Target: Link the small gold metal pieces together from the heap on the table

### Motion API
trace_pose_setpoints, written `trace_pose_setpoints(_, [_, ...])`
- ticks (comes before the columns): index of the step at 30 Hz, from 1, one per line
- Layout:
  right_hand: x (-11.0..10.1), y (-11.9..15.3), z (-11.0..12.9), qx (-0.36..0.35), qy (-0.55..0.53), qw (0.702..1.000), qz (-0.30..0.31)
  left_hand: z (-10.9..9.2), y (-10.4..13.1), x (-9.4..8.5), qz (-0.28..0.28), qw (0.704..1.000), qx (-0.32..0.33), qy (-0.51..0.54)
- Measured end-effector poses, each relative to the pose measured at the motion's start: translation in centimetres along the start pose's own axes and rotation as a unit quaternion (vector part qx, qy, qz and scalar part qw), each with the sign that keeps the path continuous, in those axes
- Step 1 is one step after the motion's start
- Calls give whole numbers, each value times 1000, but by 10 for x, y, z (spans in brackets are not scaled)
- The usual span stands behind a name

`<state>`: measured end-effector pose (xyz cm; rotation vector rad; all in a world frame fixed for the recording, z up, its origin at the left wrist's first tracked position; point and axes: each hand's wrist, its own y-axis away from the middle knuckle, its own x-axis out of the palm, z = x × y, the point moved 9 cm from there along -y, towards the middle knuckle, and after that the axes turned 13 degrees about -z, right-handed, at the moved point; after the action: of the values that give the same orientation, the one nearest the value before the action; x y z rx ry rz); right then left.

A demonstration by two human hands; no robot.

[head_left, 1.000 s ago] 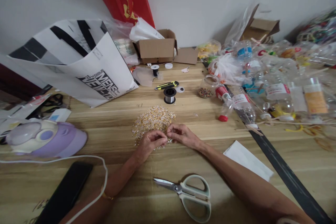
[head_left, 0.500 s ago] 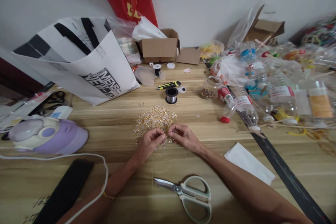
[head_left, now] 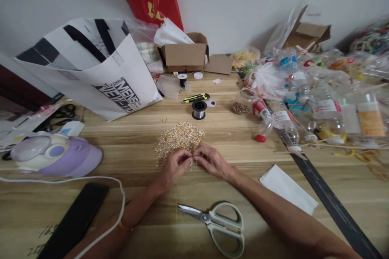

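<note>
A pile of small gold and silver metal pieces (head_left: 179,137) lies on the wooden table, too fine to name for sure. At its near edge my left hand (head_left: 176,166) is closed in a pinch, thumb against forefinger. My right hand (head_left: 212,161) pinches too, its fingertips meeting those of the left. Whatever sits between the fingertips is too small to make out. Scissors with pale handles (head_left: 226,226) lie nearer to me, below both hands. Beyond the pile stands a spool of silvery wire (head_left: 199,111), with a yellow and black utility knife (head_left: 195,98) behind it.
Plastic bottles (head_left: 325,109) and a jar of beads (head_left: 240,107) crowd the right. A folded white paper (head_left: 288,188) lies beside my right forearm. On the left are a purple and cream device (head_left: 60,154), a black phone (head_left: 74,218), a white cable (head_left: 120,194) and a large white bag (head_left: 127,77).
My right hand has shifted slightly left, so the fingertips of both hands now meet. Both hands stay pinched at the pile's near edge.
</note>
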<state>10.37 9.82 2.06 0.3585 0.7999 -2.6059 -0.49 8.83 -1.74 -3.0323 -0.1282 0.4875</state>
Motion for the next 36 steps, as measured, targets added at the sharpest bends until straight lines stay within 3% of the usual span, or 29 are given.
trace_pose_setpoints(14, [1, 0, -11, 72, 8, 997, -6, -13, -2, -1, 1, 998, 52, -46])
trace_pose_setpoints(25, [-3, 6, -13, 150, 33, 985, -78, -24, 1, -5, -40, 994, 87, -60])
trace_pose_setpoints(30, [-2, 7, -9, 136, 50, 986, -84, -27, 2, -6, -46, 994, 81, -63])
trace_pose_setpoints(36, [-1, 6, 3, 71, 73, 992, -77, -20, 3, -7, -46, 997, 46, -44])
